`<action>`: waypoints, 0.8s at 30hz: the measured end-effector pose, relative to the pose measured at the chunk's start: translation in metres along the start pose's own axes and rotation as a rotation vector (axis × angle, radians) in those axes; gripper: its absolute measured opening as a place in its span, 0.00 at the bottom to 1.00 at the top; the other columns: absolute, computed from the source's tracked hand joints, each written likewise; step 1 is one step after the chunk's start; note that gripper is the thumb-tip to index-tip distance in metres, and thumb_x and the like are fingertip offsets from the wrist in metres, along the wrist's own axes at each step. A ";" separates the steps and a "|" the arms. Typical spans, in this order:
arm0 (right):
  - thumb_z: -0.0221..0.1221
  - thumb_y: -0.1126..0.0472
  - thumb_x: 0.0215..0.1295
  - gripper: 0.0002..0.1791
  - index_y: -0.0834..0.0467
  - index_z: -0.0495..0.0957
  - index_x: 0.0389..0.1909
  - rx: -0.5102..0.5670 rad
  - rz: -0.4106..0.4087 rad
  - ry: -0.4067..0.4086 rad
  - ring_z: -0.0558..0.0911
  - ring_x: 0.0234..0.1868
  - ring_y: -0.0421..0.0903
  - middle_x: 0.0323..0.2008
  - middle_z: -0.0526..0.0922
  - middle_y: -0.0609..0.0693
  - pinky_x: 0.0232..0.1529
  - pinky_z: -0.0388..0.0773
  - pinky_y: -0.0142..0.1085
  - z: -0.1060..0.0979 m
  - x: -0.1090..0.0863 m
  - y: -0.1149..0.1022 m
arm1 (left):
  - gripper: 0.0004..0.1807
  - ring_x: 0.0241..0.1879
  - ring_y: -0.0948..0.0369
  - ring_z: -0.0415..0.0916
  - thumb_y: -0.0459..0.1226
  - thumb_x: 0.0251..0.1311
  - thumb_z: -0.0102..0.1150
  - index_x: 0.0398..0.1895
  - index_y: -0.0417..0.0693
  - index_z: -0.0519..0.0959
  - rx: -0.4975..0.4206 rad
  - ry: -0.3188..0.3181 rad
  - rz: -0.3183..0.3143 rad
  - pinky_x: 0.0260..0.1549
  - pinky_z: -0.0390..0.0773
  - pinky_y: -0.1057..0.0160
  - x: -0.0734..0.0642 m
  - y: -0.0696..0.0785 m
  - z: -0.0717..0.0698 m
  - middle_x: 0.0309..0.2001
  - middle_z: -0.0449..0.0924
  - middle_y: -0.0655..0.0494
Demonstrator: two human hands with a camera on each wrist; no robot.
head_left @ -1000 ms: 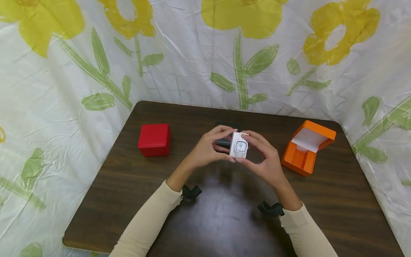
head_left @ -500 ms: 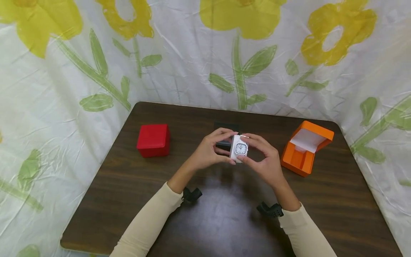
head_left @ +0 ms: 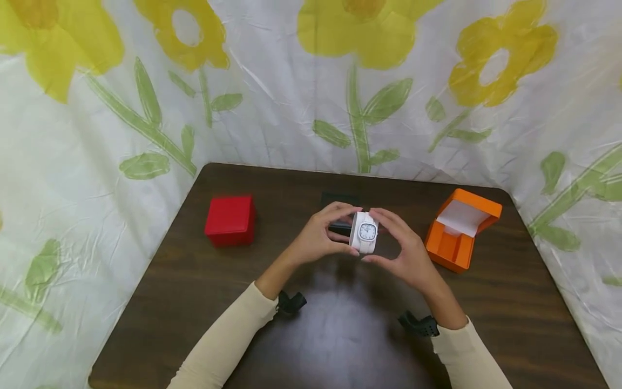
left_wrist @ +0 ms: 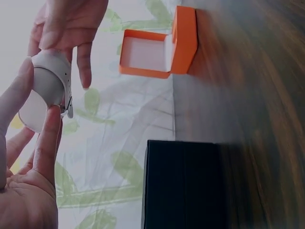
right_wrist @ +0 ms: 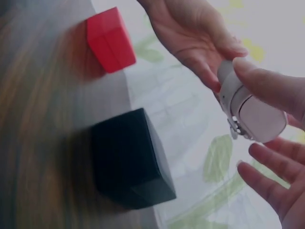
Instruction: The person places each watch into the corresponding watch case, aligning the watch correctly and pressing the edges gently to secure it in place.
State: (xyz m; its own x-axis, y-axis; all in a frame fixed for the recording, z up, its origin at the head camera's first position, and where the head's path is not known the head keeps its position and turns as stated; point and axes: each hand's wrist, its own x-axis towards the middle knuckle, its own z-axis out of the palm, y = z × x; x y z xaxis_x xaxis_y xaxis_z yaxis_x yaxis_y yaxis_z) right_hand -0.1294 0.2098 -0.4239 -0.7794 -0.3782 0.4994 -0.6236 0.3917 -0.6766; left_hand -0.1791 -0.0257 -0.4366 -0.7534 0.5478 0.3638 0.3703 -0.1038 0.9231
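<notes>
Held up over the table is a wristwatch [head_left: 367, 232] with a white strap, fastened round a pale cushion [left_wrist: 49, 85]. Its square white dial faces up in the head view. My left hand [head_left: 318, 235] pinches one side of the cushion between thumb and fingers. From the other side, my right hand [head_left: 405, 254] has its thumb and forefinger at opposite edges of the watch. In the right wrist view, the right thumb [right_wrist: 267, 86] lies against the strap and cushion, while its other fingers [right_wrist: 267, 183] spread loosely apart. The strap's buckle [right_wrist: 236, 127] shows there too.
A closed red box [head_left: 230, 221] stands on the dark wood table [head_left: 184, 302] to the left. At the right, an orange box [head_left: 452, 246] has its lid raised, showing a white lining. A black box [right_wrist: 128, 160] sits behind the hands. Flowered fabric [head_left: 272, 119] hangs around the table.
The watch has tilted slightly, and the right thumb has slid off its dial side to the lower edge. The right fingers are spread a little wider. The head view has shifted slightly upward.
</notes>
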 end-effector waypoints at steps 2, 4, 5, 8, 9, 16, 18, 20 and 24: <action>0.80 0.70 0.41 0.52 0.62 0.68 0.72 -0.023 0.001 0.000 0.76 0.59 0.50 0.69 0.71 0.57 0.61 0.72 0.24 -0.002 -0.006 0.002 | 0.45 0.56 0.52 0.76 0.24 0.43 0.80 0.69 0.41 0.73 -0.005 -0.002 -0.002 0.42 0.86 0.56 -0.003 -0.003 0.006 0.62 0.70 0.50; 0.80 0.70 0.42 0.52 0.61 0.69 0.72 -0.040 0.006 0.008 0.77 0.60 0.51 0.68 0.72 0.57 0.61 0.72 0.24 -0.004 -0.012 0.004 | 0.45 0.56 0.53 0.77 0.25 0.43 0.80 0.70 0.42 0.72 -0.006 -0.004 -0.008 0.42 0.86 0.56 -0.004 -0.007 0.011 0.62 0.70 0.51; 0.80 0.69 0.42 0.51 0.60 0.69 0.72 -0.047 0.015 0.013 0.77 0.60 0.51 0.68 0.72 0.57 0.61 0.72 0.24 -0.005 -0.014 0.004 | 0.45 0.56 0.54 0.77 0.25 0.44 0.80 0.70 0.42 0.72 -0.006 -0.004 -0.010 0.42 0.86 0.56 -0.004 -0.008 0.014 0.62 0.70 0.51; 0.80 0.70 0.43 0.50 0.59 0.69 0.72 -0.056 0.048 0.029 0.76 0.62 0.49 0.68 0.73 0.56 0.61 0.73 0.26 -0.009 -0.018 0.005 | 0.45 0.56 0.55 0.77 0.25 0.45 0.79 0.71 0.44 0.72 -0.004 -0.008 -0.012 0.43 0.86 0.57 0.000 -0.010 0.019 0.62 0.69 0.52; 0.80 0.70 0.43 0.50 0.59 0.70 0.72 -0.058 0.056 0.035 0.76 0.62 0.47 0.68 0.73 0.56 0.61 0.73 0.26 -0.010 -0.018 0.005 | 0.45 0.56 0.54 0.77 0.25 0.45 0.79 0.71 0.45 0.71 -0.002 -0.012 -0.011 0.43 0.86 0.58 0.002 -0.010 0.021 0.62 0.69 0.52; 0.76 0.81 0.37 0.49 0.71 0.70 0.67 -0.004 0.044 0.074 0.75 0.63 0.35 0.64 0.74 0.66 0.60 0.75 0.30 -0.021 -0.015 -0.005 | 0.45 0.55 0.53 0.76 0.29 0.50 0.78 0.73 0.46 0.69 0.067 -0.066 -0.006 0.43 0.86 0.60 0.016 -0.010 0.027 0.62 0.69 0.51; 0.76 0.83 0.38 0.48 0.74 0.69 0.66 0.013 0.046 0.075 0.75 0.63 0.34 0.63 0.74 0.69 0.60 0.75 0.32 -0.024 -0.014 -0.010 | 0.45 0.54 0.55 0.76 0.31 0.49 0.79 0.73 0.46 0.69 0.096 -0.064 -0.004 0.43 0.86 0.61 0.020 -0.010 0.029 0.62 0.70 0.52; 0.75 0.83 0.39 0.47 0.74 0.68 0.67 0.030 0.062 0.076 0.76 0.62 0.33 0.63 0.74 0.69 0.59 0.75 0.32 -0.028 -0.013 -0.012 | 0.45 0.54 0.56 0.76 0.32 0.48 0.80 0.72 0.46 0.69 0.124 -0.058 0.000 0.43 0.85 0.63 0.024 -0.010 0.030 0.62 0.71 0.53; 0.74 0.84 0.40 0.49 0.69 0.68 0.69 0.063 0.089 0.090 0.77 0.61 0.32 0.63 0.74 0.65 0.58 0.76 0.31 -0.035 -0.019 0.004 | 0.46 0.54 0.58 0.76 0.34 0.46 0.82 0.72 0.49 0.70 0.160 -0.059 0.007 0.44 0.86 0.60 0.034 -0.011 0.035 0.62 0.72 0.55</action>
State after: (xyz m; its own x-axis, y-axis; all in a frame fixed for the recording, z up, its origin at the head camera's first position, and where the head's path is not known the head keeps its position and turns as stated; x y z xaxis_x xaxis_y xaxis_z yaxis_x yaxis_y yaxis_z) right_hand -0.1191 0.2477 -0.4170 -0.8357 -0.2666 0.4801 -0.5486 0.3657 -0.7518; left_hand -0.1900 0.0228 -0.4389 -0.7188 0.5962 0.3575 0.4608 0.0237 0.8872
